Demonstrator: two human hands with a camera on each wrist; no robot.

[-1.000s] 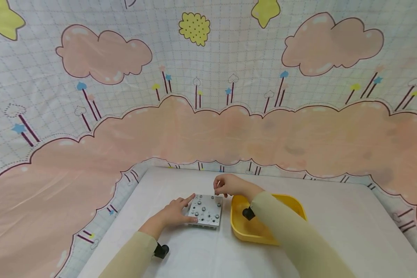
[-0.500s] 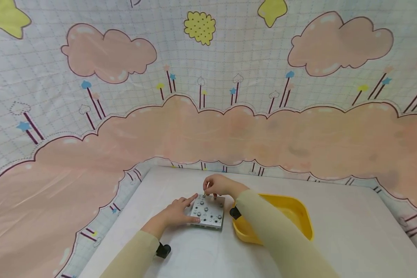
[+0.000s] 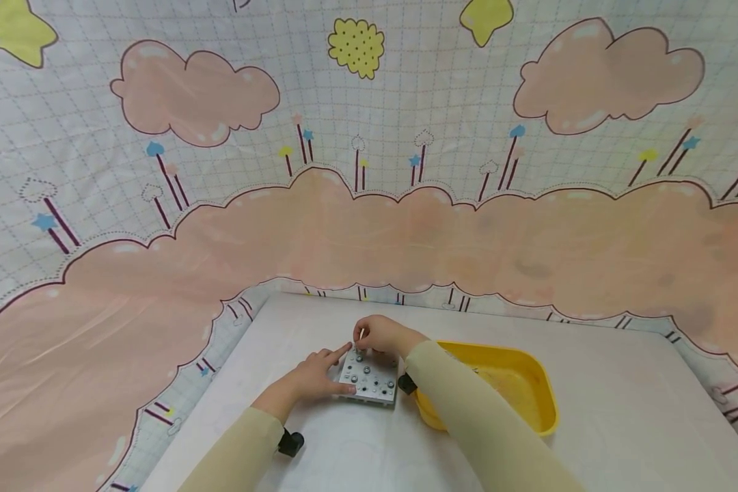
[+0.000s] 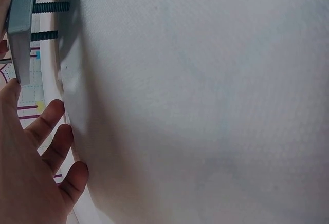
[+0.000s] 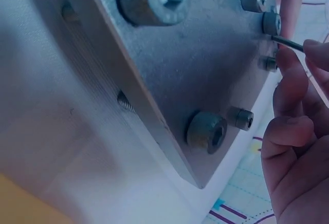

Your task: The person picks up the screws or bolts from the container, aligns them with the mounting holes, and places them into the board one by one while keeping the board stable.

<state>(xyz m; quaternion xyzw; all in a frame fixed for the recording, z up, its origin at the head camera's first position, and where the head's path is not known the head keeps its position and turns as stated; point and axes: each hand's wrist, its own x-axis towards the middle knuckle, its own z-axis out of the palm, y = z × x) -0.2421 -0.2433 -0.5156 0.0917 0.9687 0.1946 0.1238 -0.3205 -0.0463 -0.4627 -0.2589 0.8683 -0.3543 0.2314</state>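
A square silver metal plate (image 3: 378, 378) lies on the table, with several socket head screws (image 5: 206, 131) standing in its top and threaded ends (image 4: 51, 7) sticking out below. My left hand (image 3: 310, 377) holds the plate's left side, thumb at the near corner and index finger at the far corner. Its other fingers (image 4: 57, 149) are loosely bent in the left wrist view. My right hand (image 3: 383, 335) pinches a thin metal rod (image 5: 288, 43) between thumb and index finger, over the plate's far left corner. The rod's tip is beside a small screw (image 5: 271, 23).
A yellow tray (image 3: 547, 383) stands right of the plate, partly under the right forearm; small items inside are too small to identify. White cloth covers the table (image 3: 621, 410). A patterned curtain (image 3: 369, 239) hangs behind it.
My right hand has moved left from the plate's far right corner to its far left corner, then slightly lower, with the thin rod. The left hand stays at the plate; the view has shifted slightly.
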